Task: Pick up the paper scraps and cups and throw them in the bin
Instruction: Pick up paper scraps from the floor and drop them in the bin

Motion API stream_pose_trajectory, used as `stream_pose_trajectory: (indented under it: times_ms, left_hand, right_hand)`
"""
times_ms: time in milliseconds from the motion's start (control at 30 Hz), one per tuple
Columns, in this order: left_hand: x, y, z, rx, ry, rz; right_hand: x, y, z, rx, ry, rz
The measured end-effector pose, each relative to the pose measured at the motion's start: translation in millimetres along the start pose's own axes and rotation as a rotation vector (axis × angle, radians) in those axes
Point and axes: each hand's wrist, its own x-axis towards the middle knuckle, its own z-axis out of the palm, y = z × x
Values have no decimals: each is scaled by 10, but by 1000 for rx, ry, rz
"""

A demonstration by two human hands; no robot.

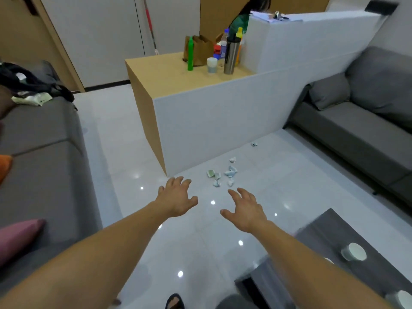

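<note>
Several crumpled paper scraps (224, 175) lie on the glossy white floor near the corner of the white counter, with one more scrap (254, 144) farther back. My left hand (177, 198) and my right hand (246, 209) are both stretched forward above the floor, fingers spread, holding nothing. The scraps lie just beyond my fingertips. A white cup (354, 252) lies on its side on the grey low table at the lower right, and another cup (400, 298) sits near that table's front edge. No bin is in view.
A wood-and-white counter (200, 121) stands ahead, carrying bottles, a flask, a paper bag and a paper cup (211, 65). Grey sofas flank the floor on the left (40, 157) and right (356, 130). A person sits behind the counter. My sandalled foot (175, 302) shows below.
</note>
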Motion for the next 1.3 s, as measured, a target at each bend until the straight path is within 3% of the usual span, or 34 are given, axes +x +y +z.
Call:
stream_pose_trajectory:
  times_ms: [267, 567, 833, 1100, 1300]
  left_hand:
    - [1538, 188, -234, 32, -109, 95]
    - [3145, 380, -537, -12, -191, -8]
    - [4465, 434, -403, -117, -313, -5]
    - [5916, 299, 354, -189, -478, 36]
    - [6821, 66, 1608, -189, -552, 32]
  right_hand:
    - [1331, 315, -267, 31, -104, 78]
    - [2996, 712, -738, 73, -165, 23]
    - [4095, 1017, -788, 93, -268, 110]
    - [5147, 1474, -71, 163, -394, 304]
    - [6286, 2044, 1159, 218, -439, 408]
